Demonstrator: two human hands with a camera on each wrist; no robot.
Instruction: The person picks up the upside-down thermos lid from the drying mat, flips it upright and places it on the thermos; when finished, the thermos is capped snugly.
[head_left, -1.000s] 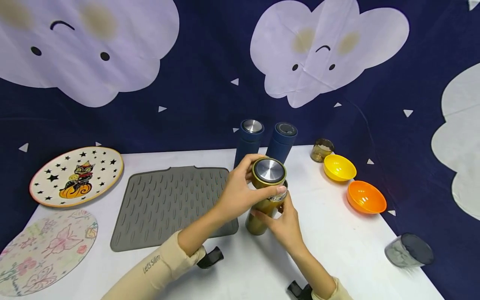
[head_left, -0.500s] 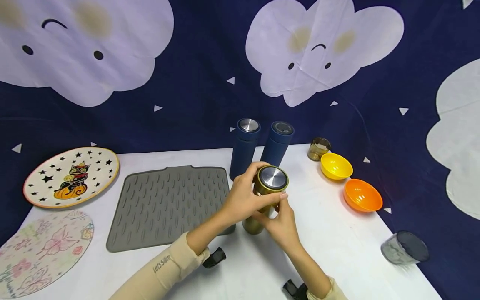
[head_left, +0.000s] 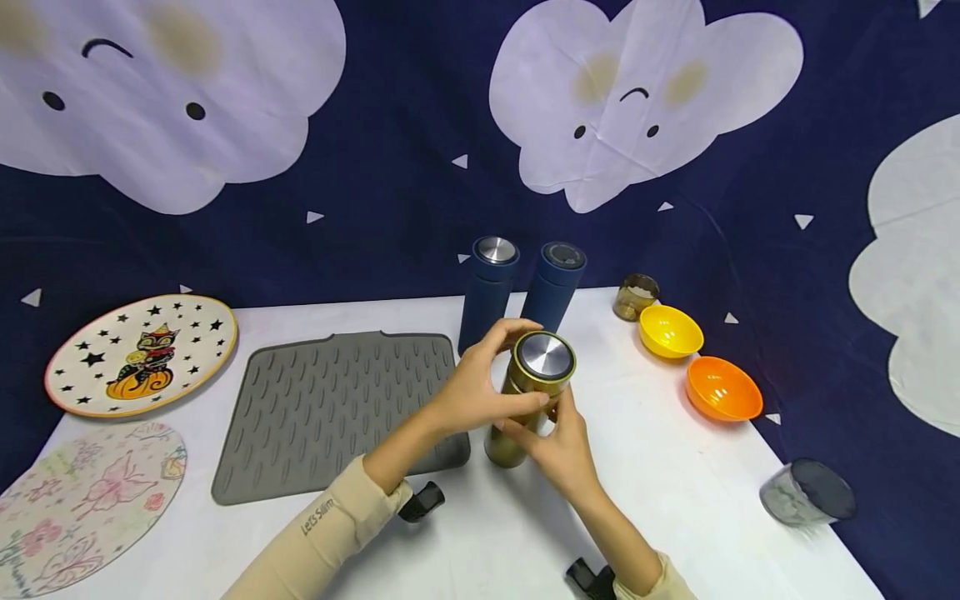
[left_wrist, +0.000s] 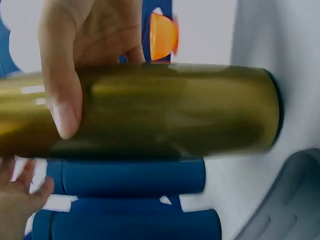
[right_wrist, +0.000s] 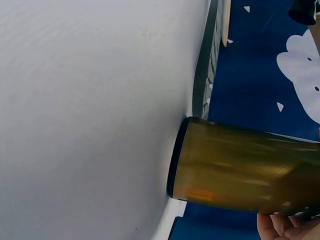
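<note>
A gold vacuum flask (head_left: 506,450) with a brushed-steel lid top (head_left: 545,354) stands upright on the white table, directly in front of me. My left hand (head_left: 476,392) curves loosely around its upper end, forefinger by the lid's far rim and thumb across the near side. Lower down, my right hand (head_left: 566,454) grips the body, its thumb lying over the flask's surface in the left wrist view. The flask's dark base (right_wrist: 178,160) meets the tabletop in the right wrist view, while its lid lies outside both wrist views.
Two dark blue flasks (head_left: 489,296) stand close behind. A grey ribbed mat (head_left: 330,417) lies left, with a cat plate (head_left: 97,333) and a butterfly-patterned round board (head_left: 90,500) beyond. Rightward are a brown glass (head_left: 636,298), yellow bowl (head_left: 671,332), orange bowl (head_left: 723,388) and grey glass (head_left: 806,493).
The gold flask came down a little in view. My left hand's thumb has shifted leftward across the upper flask, and a gap has appeared between palm and flask. My right hand stays around the body.
</note>
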